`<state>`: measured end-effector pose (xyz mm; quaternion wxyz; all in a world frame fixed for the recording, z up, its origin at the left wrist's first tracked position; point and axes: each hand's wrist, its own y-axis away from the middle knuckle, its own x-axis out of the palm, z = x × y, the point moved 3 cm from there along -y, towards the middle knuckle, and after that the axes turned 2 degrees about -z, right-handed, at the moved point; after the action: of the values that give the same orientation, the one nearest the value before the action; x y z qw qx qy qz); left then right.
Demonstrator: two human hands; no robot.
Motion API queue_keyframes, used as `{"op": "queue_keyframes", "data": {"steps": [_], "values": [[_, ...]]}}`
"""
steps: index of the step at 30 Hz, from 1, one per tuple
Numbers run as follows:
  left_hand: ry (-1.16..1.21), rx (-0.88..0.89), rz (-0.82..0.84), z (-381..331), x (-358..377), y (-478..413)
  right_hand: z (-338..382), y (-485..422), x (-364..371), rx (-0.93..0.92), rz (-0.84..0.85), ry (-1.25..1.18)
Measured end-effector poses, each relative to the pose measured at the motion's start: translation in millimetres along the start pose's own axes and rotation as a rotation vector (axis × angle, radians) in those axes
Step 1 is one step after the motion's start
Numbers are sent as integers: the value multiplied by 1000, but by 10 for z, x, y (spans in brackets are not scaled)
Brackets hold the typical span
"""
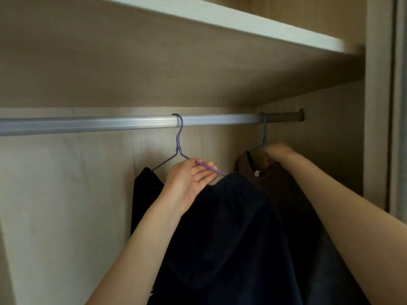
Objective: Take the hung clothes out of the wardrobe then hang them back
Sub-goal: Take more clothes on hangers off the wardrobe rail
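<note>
Above both hands runs the rail (99, 124), both hangers hooked on it: left hand (189, 181) pinches the purple hanger (178, 139) of a dark jumper (220, 227), right hand (276, 154) grips the blue hanger (263, 133) of a brown shirt (279, 183).

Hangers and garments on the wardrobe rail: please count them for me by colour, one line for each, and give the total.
purple hanger: 1
blue hanger: 1
dark navy garment: 1
brown garment: 1
Total: 4
</note>
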<state>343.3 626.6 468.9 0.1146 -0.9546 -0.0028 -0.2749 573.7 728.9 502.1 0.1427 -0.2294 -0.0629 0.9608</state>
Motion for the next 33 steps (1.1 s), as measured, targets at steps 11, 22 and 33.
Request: {"op": "queue_keyframes", "data": {"steps": [11, 22, 33], "values": [[357, -9, -9, -344, 54, -134, 365, -2, 59, -36, -11, -794], [-406, 67, -65, -311, -32, 511, 47, 988, 618, -55, 241, -878], [-811, -35, -608, 795, -1013, 2706, -1155, 1926, 1620, 139, 827, -741]]}}
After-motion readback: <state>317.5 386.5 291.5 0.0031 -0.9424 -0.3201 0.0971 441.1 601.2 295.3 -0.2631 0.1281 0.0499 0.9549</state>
